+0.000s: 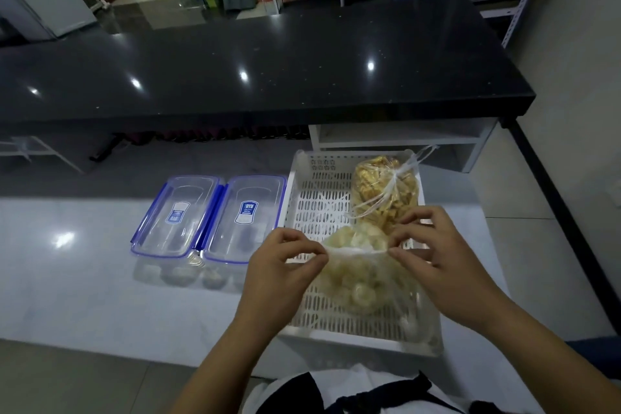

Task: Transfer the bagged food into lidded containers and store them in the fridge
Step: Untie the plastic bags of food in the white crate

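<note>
A white slotted basket point(312, 208) sits on the pale counter and holds two clear bags. The near bag point(361, 282) contains pale ring-shaped crackers; my left hand point(282, 265) and my right hand point(433, 255) each pinch its top edge, stretching the opening between them. The far bag point(386, 191) holds golden-brown snacks and is tied shut with a knot. Left of the basket stand two clear rectangular containers with blue-clipped lids, the left container point(174, 215) and the right container point(243, 215), side by side with lids on.
A raised black stone countertop point(268, 70) runs across behind the work surface. A white shelf frame point(403, 139) stands under it at the right. A white fridge door point(43, 0) is at the far left. Metal shelving point(510, 3) lines the right wall.
</note>
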`<state>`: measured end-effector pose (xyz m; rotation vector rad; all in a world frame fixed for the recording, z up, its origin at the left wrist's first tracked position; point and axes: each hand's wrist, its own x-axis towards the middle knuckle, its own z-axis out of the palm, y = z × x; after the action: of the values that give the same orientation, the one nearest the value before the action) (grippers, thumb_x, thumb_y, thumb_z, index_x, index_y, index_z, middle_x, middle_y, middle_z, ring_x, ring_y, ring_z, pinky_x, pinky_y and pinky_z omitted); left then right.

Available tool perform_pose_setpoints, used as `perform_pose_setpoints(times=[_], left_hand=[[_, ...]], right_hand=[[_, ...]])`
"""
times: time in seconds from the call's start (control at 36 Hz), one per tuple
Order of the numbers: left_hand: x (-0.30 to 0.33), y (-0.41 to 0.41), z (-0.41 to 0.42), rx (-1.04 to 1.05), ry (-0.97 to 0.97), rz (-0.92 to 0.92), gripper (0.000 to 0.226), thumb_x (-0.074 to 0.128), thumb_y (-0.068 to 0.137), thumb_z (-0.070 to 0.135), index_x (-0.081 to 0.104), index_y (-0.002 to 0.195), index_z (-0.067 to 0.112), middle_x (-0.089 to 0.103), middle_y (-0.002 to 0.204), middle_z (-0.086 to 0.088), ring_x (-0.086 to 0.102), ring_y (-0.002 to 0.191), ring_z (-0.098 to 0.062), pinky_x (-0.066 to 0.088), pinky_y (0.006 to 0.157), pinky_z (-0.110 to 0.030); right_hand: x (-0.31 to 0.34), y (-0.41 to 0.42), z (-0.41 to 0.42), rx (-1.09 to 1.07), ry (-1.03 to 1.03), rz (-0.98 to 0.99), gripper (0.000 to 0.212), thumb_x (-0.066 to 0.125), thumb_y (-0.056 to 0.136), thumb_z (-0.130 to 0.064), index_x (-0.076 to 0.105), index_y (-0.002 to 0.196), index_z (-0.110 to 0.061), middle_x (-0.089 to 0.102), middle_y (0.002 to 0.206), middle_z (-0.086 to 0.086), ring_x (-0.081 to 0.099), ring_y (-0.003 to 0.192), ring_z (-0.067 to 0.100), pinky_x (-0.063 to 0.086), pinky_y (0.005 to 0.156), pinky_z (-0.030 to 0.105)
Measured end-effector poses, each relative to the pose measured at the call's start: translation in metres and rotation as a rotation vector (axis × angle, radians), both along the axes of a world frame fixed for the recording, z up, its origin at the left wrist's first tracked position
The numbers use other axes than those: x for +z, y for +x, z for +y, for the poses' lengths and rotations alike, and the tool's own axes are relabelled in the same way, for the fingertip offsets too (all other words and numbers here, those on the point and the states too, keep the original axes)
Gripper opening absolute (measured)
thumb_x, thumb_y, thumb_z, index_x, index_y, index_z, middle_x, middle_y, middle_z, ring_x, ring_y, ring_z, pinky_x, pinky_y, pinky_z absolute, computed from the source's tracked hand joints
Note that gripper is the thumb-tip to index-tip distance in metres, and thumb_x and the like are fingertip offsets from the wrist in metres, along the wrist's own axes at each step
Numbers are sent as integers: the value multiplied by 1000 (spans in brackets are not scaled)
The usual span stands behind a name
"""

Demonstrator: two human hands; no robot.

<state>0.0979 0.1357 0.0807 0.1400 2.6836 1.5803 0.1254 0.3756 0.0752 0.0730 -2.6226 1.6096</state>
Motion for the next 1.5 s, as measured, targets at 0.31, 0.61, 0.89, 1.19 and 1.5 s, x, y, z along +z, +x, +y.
perform_pose_setpoints(times=[0.31,0.61,0.89,1.19,1.5], left_hand=[[-16,5,-10,43,31,-132,20,80,82,10,78,74,29,67,94,5,68,82,-7,53,71,-17],[6,-21,1,-322,-338,5,38,76,84,45,59,118,51,56,122,36,48,118,14,32,94,-1],[21,-49,51,-418,-538,-5,35,72,87,41,66,121,37,66,101,18,62,91,-4,53,86,-33],[15,-40,41,-328,-187,3,18,73,82,7,76,84,24,73,87,10,67,85,-5,56,85,-32],[12,-25,10,-107,65,38,27,70,84,-5,73,87,22,71,88,6,69,82,-13,60,81,-32]], right_hand=[[-21,17,15,-112,-26,-75,15,69,91,-12,71,84,-26,48,115,-13,58,106,2,52,92,26],[-9,-3,6,69,142,-58,28,76,83,-36,69,110,-38,52,119,-30,51,113,-8,39,89,5],[-13,-16,-15,-80,351,52,27,75,88,-29,73,115,-27,73,104,-4,63,95,16,53,89,41],[-7,-19,4,50,165,26,7,71,90,-20,72,87,-27,61,103,-15,54,103,1,44,94,26],[-7,-15,24,190,34,-117,12,70,90,-29,65,92,-40,53,118,-30,48,120,-7,39,95,17]])
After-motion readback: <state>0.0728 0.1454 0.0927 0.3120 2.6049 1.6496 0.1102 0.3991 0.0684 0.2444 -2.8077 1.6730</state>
